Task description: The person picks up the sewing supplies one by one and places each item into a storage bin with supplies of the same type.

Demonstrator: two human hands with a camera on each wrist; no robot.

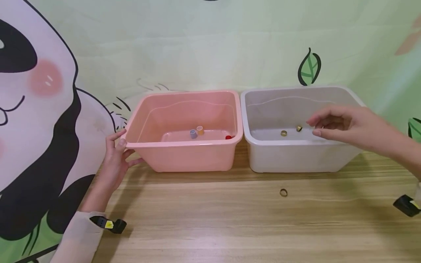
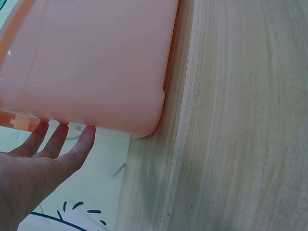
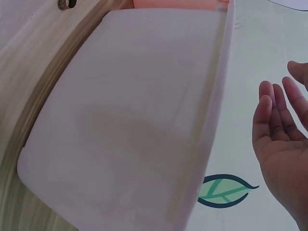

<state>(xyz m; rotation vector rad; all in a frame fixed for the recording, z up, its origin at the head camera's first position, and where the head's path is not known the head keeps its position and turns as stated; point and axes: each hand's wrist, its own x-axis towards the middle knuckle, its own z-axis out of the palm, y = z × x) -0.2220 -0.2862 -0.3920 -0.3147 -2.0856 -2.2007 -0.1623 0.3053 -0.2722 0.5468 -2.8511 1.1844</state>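
My left hand (image 1: 115,160) holds the left corner of the pink basin (image 1: 184,159), thumb at the rim and fingers against the outer wall. In the left wrist view, fingertips (image 2: 89,132) touch that wall. My right hand (image 1: 352,124) hovers over the right part of the grey basin (image 1: 296,159), fingers loosely bent, thumb apart, nothing held. Two gold-coloured rings, one lying flat (image 1: 284,133) and one tilted (image 1: 299,128), are inside the grey basin. Another ring (image 1: 283,192) lies on the table in front of it.
Inside the pink basin are a small blue-grey cylinder (image 1: 193,134), an orange cylinder (image 1: 200,130) and a red piece (image 1: 228,137), partly hidden by the rim. Both basins stand side by side on the wooden table (image 1: 210,219), before a printed cloth backdrop (image 1: 197,44).
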